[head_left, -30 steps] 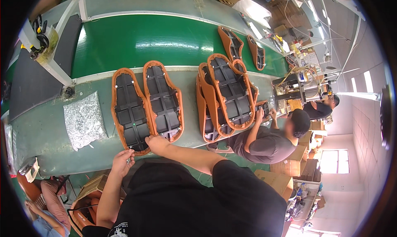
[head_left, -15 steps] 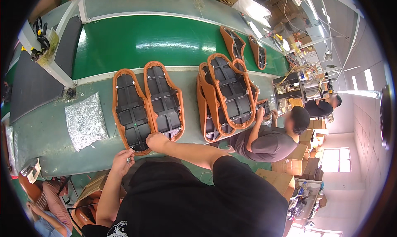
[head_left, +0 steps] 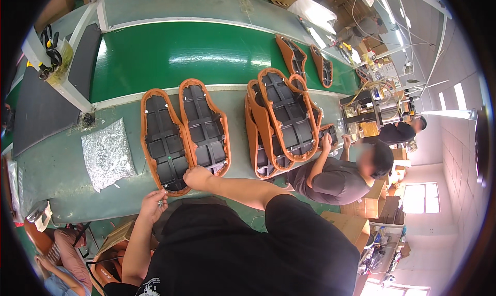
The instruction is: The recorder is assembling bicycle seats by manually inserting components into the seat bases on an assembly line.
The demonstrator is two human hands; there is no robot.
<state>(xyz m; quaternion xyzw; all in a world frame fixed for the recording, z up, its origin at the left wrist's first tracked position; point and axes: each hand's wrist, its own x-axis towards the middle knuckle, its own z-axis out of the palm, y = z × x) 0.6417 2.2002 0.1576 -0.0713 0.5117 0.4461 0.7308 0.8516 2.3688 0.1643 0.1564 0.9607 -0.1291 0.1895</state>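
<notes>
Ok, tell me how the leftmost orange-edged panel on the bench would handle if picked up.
The panel is probably stiff, given its ribbed black backing. Its puckered orange edge may give slightly when gripped. Lying broad and flat, it should hardly roll.

Passage: a bench strip [head_left: 237,128] is being offered between right panel [head_left: 207,123] and panel stack [head_left: 288,112]. Narrow gap: is being formed by shiny bag [head_left: 107,154] and left panel [head_left: 164,135]. Wide room: is being afforded over green belt [head_left: 181,53]. Obstruction: near end is being blocked by left hand [head_left: 153,205] and right hand [head_left: 198,178].
</notes>
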